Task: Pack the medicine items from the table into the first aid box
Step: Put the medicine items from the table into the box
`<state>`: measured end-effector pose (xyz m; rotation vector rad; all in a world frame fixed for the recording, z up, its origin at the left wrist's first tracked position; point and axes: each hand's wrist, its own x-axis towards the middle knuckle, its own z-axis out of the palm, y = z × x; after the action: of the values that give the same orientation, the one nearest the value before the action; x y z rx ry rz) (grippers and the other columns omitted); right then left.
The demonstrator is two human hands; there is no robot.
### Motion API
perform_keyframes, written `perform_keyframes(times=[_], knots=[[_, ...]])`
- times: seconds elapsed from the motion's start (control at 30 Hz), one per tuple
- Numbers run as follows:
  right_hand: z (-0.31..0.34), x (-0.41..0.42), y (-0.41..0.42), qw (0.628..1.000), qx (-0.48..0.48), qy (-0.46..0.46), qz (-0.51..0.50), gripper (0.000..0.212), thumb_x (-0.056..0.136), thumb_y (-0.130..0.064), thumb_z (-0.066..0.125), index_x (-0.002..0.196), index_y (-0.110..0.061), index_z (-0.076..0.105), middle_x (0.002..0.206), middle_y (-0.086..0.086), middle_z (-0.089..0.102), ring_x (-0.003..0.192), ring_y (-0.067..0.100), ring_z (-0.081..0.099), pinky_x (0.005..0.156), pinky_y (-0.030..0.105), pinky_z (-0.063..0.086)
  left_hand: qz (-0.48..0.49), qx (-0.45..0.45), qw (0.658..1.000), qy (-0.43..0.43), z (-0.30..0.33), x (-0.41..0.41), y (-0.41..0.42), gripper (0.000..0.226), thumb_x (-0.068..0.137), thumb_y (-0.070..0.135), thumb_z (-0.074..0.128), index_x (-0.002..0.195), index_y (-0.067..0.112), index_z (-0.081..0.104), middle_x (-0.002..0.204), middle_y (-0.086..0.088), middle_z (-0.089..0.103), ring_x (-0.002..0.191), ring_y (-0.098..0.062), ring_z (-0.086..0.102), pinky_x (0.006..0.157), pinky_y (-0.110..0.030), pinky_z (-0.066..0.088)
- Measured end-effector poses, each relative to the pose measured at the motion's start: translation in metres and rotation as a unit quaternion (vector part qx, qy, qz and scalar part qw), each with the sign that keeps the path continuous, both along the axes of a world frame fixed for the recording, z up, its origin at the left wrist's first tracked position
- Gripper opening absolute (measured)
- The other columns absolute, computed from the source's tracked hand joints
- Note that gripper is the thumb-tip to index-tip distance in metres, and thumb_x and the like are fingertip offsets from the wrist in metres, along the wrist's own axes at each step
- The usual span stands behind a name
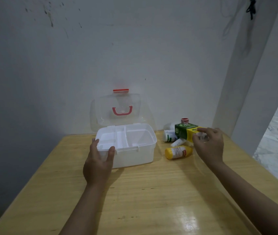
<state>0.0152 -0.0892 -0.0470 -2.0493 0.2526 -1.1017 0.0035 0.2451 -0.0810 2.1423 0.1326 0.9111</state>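
A white first aid box (134, 155) stands open on the wooden table (151, 192), its clear lid (117, 109) with a red handle tilted back against the wall. An inner white tray with compartments sits in it and holds nothing. My left hand (99, 161) grips the box's front left corner. My right hand (209, 145) holds the yellow end of a green and yellow carton (184, 131), lifted slightly over the pile. A yellow bottle (178, 152) lies on its side in front. A white bottle with a green label (168, 136) and a small white bottle (179, 142) lie behind it.
A small red-capped container (184, 119) stands near the wall behind the carton. The wall runs close behind the box. The table's right edge drops to a marbled floor (277, 141). A white pillar (253, 82) rises at the right.
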Motion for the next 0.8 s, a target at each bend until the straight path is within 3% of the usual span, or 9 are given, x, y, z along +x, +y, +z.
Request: perform_keyframes(times=[0.1, 0.23, 0.37, 0.47, 0.6, 0.7, 0.8], knots=[[0.003, 0.001, 0.002, 1.0, 0.016, 0.017, -0.01, 0.024, 0.076, -0.014, 0.069, 0.099, -0.009, 0.071, 0.102, 0.018, 0.061, 0.104, 0.029, 0.054, 0.086, 0.027, 0.038, -0.001, -0.001, 1.0, -0.002, 0.0, 0.0, 0.001, 0.069, 0.078, 0.061, 0.046, 0.133, 0.02, 0.04, 0.14, -0.006, 0.051, 0.107, -0.035, 0.061, 0.075, -0.041, 0.054], [0.016, -0.003, 0.011, 0.999, 0.039, 0.006, -0.009, 0.024, 0.079, -0.017, 0.068, 0.102, -0.012, 0.07, 0.097, 0.012, 0.062, 0.101, 0.027, 0.056, 0.084, 0.029, 0.043, -0.002, -0.003, 1.0, -0.007, 0.0, 0.0, 0.0, 0.073, 0.076, 0.066, 0.042, 0.132, 0.02, 0.041, 0.139, -0.006, 0.053, 0.105, -0.034, 0.062, 0.073, -0.04, 0.054], [0.031, -0.006, 0.027, 0.992, 0.092, -0.018, 0.086, 0.02, 0.081, -0.023, 0.066, 0.101, -0.025, 0.069, 0.103, 0.005, 0.064, 0.094, 0.019, 0.061, 0.082, 0.04, 0.055, -0.004, -0.009, 1.0, -0.01, 0.0, 0.0, -0.001, 0.071, 0.077, 0.065, 0.044, 0.132, 0.02, 0.042, 0.137, -0.006, 0.054, 0.104, -0.034, 0.062, 0.072, -0.039, 0.055], [0.043, -0.007, 0.047, 0.979, 0.093, -0.034, 0.176, 0.019, 0.081, -0.021, 0.067, 0.092, -0.037, 0.067, 0.109, 0.005, 0.063, 0.099, 0.017, 0.062, 0.082, 0.038, 0.056, -0.004, -0.008, 1.0, -0.007, 0.0, -0.001, 0.0, 0.07, 0.079, 0.065, 0.046, 0.132, 0.02, 0.041, 0.139, -0.006, 0.053, 0.105, -0.032, 0.062, 0.073, -0.038, 0.054], [0.06, 0.001, 0.071, 0.965, -0.003, 0.01, 0.264, 0.021, 0.078, -0.012, 0.069, 0.092, -0.028, 0.07, 0.109, 0.004, 0.062, 0.101, 0.018, 0.061, 0.082, 0.035, 0.055, -0.01, -0.012, 1.0, -0.006, 0.0, -0.001, 0.001, 0.067, 0.08, 0.063, 0.05, 0.132, 0.02, 0.042, 0.138, -0.005, 0.053, 0.105, -0.032, 0.062, 0.071, -0.035, 0.052], [0.065, 0.015, 0.085, 0.951, -0.087, 0.071, 0.287, 0.02, 0.077, -0.014, 0.069, 0.096, -0.018, 0.072, 0.105, 0.005, 0.061, 0.097, 0.02, 0.059, 0.084, 0.039, 0.055, -0.013, -0.023, 1.0, -0.007, 0.002, -0.002, 0.0, 0.073, 0.074, 0.068, 0.042, 0.129, 0.021, 0.045, 0.135, -0.004, 0.056, 0.102, -0.029, 0.063, 0.069, -0.032, 0.051], [0.069, 0.028, 0.1, 0.94, -0.121, 0.121, 0.296, 0.021, 0.078, -0.017, 0.066, 0.098, -0.019, 0.071, 0.105, 0.006, 0.059, 0.097, 0.02, 0.057, 0.087, 0.042, 0.053, -0.023, -0.052, 0.998, -0.014, 0.004, -0.002, 0.0, 0.068, 0.07, 0.068, 0.046, 0.12, 0.023, 0.049, 0.125, -0.007, 0.063, 0.092, -0.025, 0.065, 0.063, -0.03, 0.052]])
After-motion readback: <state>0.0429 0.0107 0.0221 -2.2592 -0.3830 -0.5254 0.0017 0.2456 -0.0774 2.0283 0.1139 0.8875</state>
